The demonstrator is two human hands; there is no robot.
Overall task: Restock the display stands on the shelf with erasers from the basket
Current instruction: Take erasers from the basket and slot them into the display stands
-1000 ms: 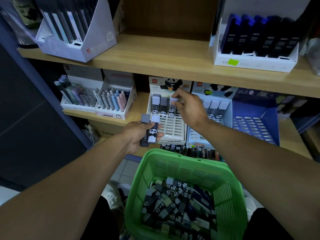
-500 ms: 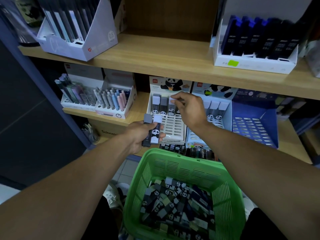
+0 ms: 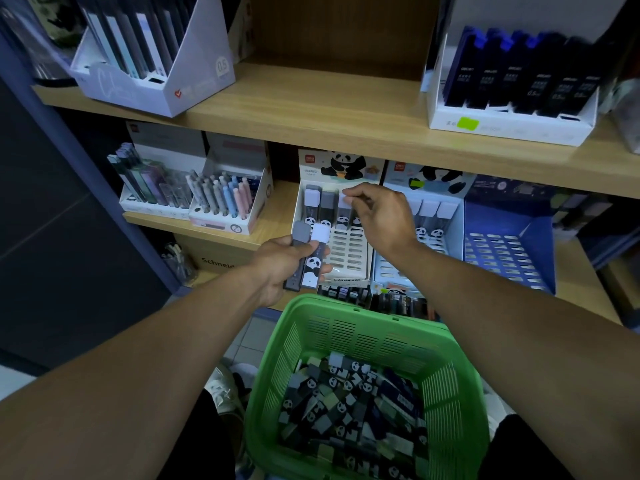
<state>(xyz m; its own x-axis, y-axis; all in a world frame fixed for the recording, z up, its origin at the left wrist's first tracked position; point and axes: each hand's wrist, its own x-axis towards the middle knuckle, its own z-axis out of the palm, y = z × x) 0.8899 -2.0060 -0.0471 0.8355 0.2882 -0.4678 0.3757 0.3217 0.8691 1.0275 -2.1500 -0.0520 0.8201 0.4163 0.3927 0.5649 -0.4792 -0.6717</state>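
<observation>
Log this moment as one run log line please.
right hand: pinching eraser at left stand | left hand: holding two erasers | basket: stocked

- A wooden upper shelf (image 3: 329, 109) runs across the view, with a wooden back panel (image 3: 339, 29) rising behind it.
- Below it sits a lower shelf (image 3: 277, 209) of the same light wood.
- A blue upright post (image 3: 104, 188) slants down the left side of the shelving.
- To the left of the post stands a dark wall panel (image 3: 52, 237).
- The floor (image 3: 242, 341) is pale tile, seen under the shelving.
- The light is dim and bluish.
</observation>
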